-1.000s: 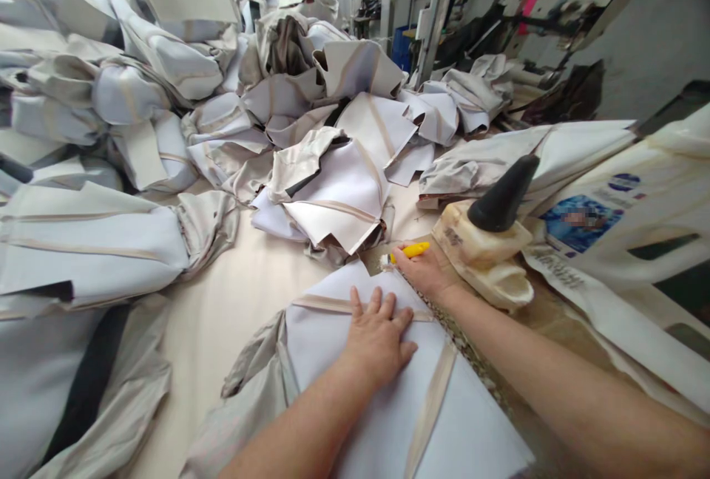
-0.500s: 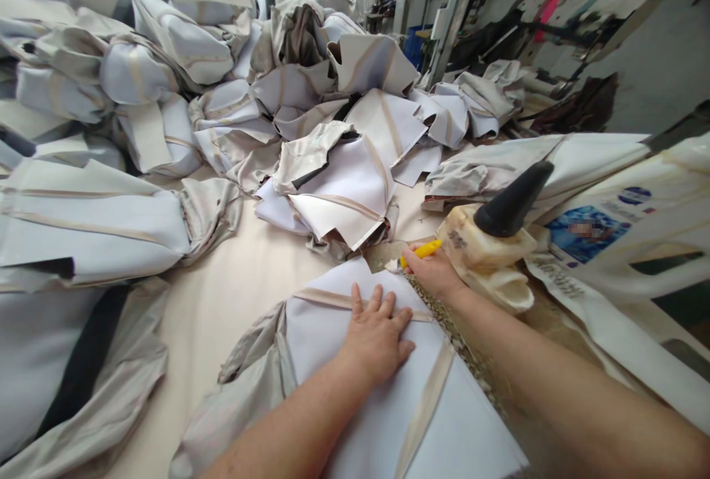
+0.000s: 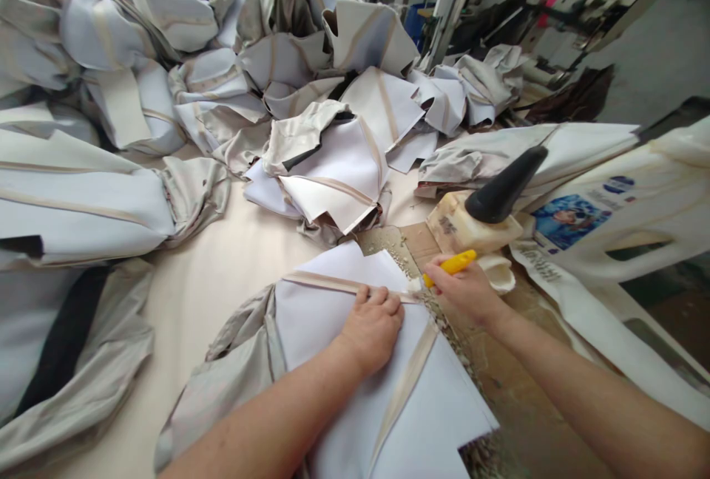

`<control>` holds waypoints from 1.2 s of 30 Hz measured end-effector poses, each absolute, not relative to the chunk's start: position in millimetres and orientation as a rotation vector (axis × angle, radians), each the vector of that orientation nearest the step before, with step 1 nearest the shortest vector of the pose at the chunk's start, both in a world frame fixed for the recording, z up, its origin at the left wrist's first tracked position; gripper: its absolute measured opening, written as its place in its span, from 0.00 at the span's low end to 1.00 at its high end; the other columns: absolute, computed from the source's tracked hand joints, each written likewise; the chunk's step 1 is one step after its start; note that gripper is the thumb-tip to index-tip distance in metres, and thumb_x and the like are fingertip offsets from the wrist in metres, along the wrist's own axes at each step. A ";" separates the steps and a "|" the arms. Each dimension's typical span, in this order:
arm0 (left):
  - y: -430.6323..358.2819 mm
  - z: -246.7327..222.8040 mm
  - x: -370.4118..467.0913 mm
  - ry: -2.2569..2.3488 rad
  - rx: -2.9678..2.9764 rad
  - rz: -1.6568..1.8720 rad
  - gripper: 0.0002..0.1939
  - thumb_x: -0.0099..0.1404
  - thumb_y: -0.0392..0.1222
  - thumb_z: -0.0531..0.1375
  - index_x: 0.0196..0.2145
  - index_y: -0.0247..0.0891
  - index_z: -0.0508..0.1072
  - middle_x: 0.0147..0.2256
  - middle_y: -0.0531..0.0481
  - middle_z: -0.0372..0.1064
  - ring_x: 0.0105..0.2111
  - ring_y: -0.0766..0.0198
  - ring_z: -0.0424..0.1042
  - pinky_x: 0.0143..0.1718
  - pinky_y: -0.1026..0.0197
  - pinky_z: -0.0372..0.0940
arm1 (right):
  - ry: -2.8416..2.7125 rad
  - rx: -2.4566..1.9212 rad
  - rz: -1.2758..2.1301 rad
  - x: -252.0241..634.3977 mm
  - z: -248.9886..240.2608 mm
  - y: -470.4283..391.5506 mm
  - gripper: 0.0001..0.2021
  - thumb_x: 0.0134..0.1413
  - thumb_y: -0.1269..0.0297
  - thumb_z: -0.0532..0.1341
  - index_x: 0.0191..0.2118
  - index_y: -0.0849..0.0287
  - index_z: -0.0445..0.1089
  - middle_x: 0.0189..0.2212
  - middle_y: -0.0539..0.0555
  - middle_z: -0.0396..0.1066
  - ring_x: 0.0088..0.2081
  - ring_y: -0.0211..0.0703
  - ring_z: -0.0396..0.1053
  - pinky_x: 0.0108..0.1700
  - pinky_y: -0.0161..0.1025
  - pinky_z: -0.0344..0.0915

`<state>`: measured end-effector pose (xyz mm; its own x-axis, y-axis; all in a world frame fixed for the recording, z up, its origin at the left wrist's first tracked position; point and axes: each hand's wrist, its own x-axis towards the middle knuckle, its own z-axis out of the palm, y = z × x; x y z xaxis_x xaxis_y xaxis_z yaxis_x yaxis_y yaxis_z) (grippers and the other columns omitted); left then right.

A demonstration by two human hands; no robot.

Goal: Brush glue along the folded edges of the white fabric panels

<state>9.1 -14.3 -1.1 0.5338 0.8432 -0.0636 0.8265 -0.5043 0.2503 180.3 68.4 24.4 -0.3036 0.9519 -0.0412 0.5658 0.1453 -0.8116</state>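
Observation:
A white, stiff fabric piece [image 3: 344, 309] with beige tape strips and a grey cloth part [image 3: 233, 361] at its left lies in front of me. My left hand [image 3: 374, 327] rests on its upper middle, palm down, fingers bent a little and close together, near the crosswise tape strip [image 3: 327, 281]. My right hand [image 3: 463, 290] grips a brush with a yellow handle [image 3: 453, 263]. The pale brush tip is at the panel's right edge, beside the end of that strip. Whether the bristles touch the fabric I cannot tell.
A glue-stained plastic container [image 3: 452, 220] with a black cone [image 3: 502, 187] stands right of the brush. Beyond it lies a cut white jug [image 3: 637, 205]. Several similar fabric pieces [image 3: 344, 161] are heaped behind and left. A sewing machine [image 3: 604, 13] stands at back right.
The brush in my right hand has moved towards me along the panel's right edge. My left hand's fingers have drawn closer together. The view has tilted slightly down.

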 end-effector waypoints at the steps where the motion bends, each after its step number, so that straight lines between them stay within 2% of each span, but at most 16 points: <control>1: -13.8 -0.7 9.5 1.413 2.514 0.088 0.15 0.67 0.38 0.45 0.47 0.38 0.66 0.48 0.47 0.64 0.49 0.55 0.56 0.51 0.46 0.51 | -1.924 -1.427 1.043 179.5 23.1 69.3 0.11 0.47 0.62 0.51 0.18 0.58 0.59 0.16 0.47 0.59 0.21 0.37 0.58 0.25 0.33 0.54; 7: -14.9 -2.8 7.8 1.412 2.471 0.118 0.16 0.66 0.37 0.46 0.50 0.41 0.64 0.51 0.48 0.62 0.52 0.56 0.54 0.55 0.47 0.45 | -1.910 -1.383 0.976 180.6 14.0 65.8 0.13 0.51 0.61 0.51 0.19 0.58 0.59 0.17 0.47 0.58 0.22 0.37 0.57 0.26 0.34 0.54; 11: -14.8 1.3 9.6 1.429 2.375 0.136 0.17 0.66 0.38 0.45 0.50 0.41 0.64 0.52 0.47 0.61 0.53 0.55 0.53 0.57 0.44 0.42 | -1.927 -1.413 0.996 186.5 15.9 58.7 0.13 0.50 0.61 0.52 0.19 0.58 0.58 0.15 0.46 0.56 0.21 0.36 0.56 0.25 0.34 0.53; 13: -14.9 7.8 12.7 1.443 2.279 0.126 0.16 0.67 0.42 0.46 0.49 0.44 0.65 0.51 0.47 0.60 0.54 0.54 0.52 0.57 0.40 0.41 | -1.870 -1.439 0.964 187.7 17.6 56.3 0.13 0.50 0.61 0.52 0.19 0.58 0.59 0.16 0.46 0.57 0.22 0.37 0.58 0.26 0.34 0.54; 17: -19.8 22.1 21.1 1.444 2.198 0.104 0.21 0.63 0.60 0.47 0.48 0.52 0.67 0.53 0.47 0.56 0.58 0.47 0.46 0.54 0.29 0.35 | -1.814 -1.449 1.009 187.2 17.0 48.4 0.12 0.51 0.60 0.52 0.22 0.58 0.62 0.18 0.47 0.61 0.24 0.38 0.61 0.28 0.34 0.56; 19: -24.1 25.2 24.9 1.468 2.215 0.079 0.24 0.61 0.63 0.47 0.48 0.51 0.67 0.55 0.45 0.53 0.59 0.46 0.44 0.54 0.29 0.30 | -1.857 -1.448 1.061 190.5 14.2 40.2 0.12 0.52 0.60 0.52 0.22 0.58 0.61 0.18 0.47 0.59 0.23 0.38 0.59 0.27 0.34 0.56; 22: -29.3 23.0 29.7 1.531 2.242 0.051 0.26 0.61 0.63 0.47 0.50 0.48 0.66 0.57 0.42 0.53 0.59 0.45 0.45 0.55 0.30 0.27 | -1.917 -1.428 1.129 203.0 12.1 24.1 0.13 0.52 0.60 0.51 0.21 0.58 0.59 0.18 0.47 0.57 0.23 0.38 0.57 0.26 0.34 0.54; 27: -32.2 11.5 37.2 1.584 2.280 0.017 0.26 0.61 0.62 0.49 0.46 0.42 0.68 0.56 0.39 0.54 0.59 0.42 0.45 0.54 0.28 0.29 | -1.985 -1.459 1.195 219.3 16.1 12.5 0.13 0.52 0.61 0.51 0.20 0.58 0.57 0.17 0.45 0.54 0.21 0.36 0.55 0.23 0.34 0.51; 36: -35.1 4.0 44.1 1.636 2.298 0.008 0.23 0.62 0.59 0.49 0.44 0.39 0.68 0.57 0.36 0.54 0.60 0.43 0.45 0.53 0.28 0.31 | -1.879 -1.383 0.935 181.2 7.3 47.1 0.11 0.53 0.60 0.50 0.23 0.58 0.61 0.20 0.48 0.61 0.25 0.39 0.60 0.30 0.35 0.56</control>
